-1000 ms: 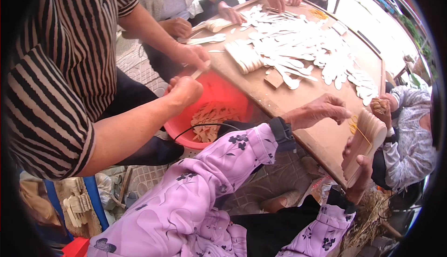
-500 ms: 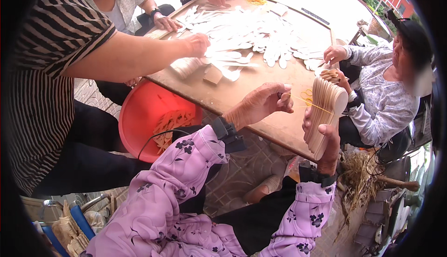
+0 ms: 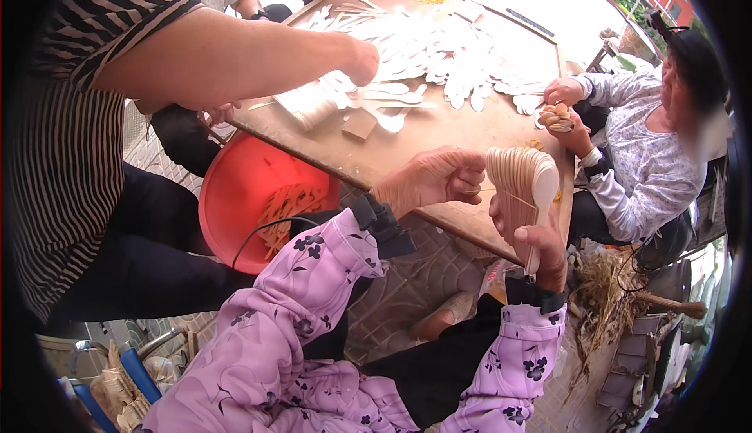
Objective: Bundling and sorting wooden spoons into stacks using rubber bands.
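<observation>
raising the stack of wooden spoons (image 3: pixel 518 190) higher than before, the right hand (image 3: pixel 533 249) stays clasped under it while the left hand (image 3: pixel 431 181), now off the table (image 3: pixel 470 131), pinches a thin strand (image 3: pixel 501 194) at its side.

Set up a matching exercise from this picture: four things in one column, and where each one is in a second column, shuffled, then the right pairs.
Things:
1. stack of wooden spoons
2. red basin
3. loose pale spoons
4. dry straw

Places:
A. on the ground at the right, by the table's near corner
B. spread over the wooden table
C. held in the right hand
D. below the table's left edge

Pairs: 1-C, 2-D, 3-B, 4-A
</observation>
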Action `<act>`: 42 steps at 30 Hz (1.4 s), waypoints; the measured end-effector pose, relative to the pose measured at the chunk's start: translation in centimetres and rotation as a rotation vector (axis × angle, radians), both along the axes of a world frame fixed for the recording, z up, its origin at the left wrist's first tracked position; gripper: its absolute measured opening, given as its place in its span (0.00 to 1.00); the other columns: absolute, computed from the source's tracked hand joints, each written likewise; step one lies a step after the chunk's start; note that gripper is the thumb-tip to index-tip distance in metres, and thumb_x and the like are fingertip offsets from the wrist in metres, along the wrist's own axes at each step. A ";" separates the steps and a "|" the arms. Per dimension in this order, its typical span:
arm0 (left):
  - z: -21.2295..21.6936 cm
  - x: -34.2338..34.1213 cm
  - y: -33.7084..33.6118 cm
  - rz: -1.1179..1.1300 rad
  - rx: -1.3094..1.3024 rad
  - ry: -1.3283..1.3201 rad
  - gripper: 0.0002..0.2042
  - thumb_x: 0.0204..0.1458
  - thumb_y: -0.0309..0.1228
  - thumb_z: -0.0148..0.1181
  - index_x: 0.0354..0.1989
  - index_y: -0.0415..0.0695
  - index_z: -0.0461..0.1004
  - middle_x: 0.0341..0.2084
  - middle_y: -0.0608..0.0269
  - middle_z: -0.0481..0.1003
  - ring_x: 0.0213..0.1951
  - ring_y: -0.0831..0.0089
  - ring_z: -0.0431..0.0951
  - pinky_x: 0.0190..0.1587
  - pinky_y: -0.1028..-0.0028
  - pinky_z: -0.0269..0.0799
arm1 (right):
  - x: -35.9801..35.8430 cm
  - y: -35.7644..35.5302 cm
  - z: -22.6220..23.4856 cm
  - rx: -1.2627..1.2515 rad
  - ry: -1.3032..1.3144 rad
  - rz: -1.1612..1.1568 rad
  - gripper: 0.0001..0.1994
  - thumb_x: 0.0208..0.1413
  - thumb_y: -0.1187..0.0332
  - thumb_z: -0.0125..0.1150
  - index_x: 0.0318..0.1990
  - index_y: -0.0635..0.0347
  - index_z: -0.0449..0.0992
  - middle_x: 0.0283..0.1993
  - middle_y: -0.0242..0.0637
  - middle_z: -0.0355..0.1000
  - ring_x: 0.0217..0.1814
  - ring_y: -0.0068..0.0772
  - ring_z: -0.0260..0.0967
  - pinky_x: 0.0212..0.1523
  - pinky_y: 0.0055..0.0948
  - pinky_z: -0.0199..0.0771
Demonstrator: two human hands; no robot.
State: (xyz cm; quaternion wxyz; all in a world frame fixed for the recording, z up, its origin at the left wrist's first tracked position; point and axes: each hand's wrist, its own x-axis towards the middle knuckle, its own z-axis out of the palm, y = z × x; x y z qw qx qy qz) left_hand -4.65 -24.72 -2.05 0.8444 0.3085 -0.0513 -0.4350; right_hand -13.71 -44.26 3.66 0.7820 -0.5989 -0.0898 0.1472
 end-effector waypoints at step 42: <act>5.3 -2.4 0.1 0.069 0.360 -1.334 0.11 0.47 0.34 0.61 0.23 0.43 0.67 0.24 0.67 0.68 0.33 0.73 0.68 0.43 0.72 0.63 | -1.8 -3.1 -0.6 0.416 -0.004 -0.165 0.42 0.31 0.63 0.61 0.61 0.65 0.54 0.35 0.41 0.64 0.27 0.32 0.62 0.26 0.28 0.67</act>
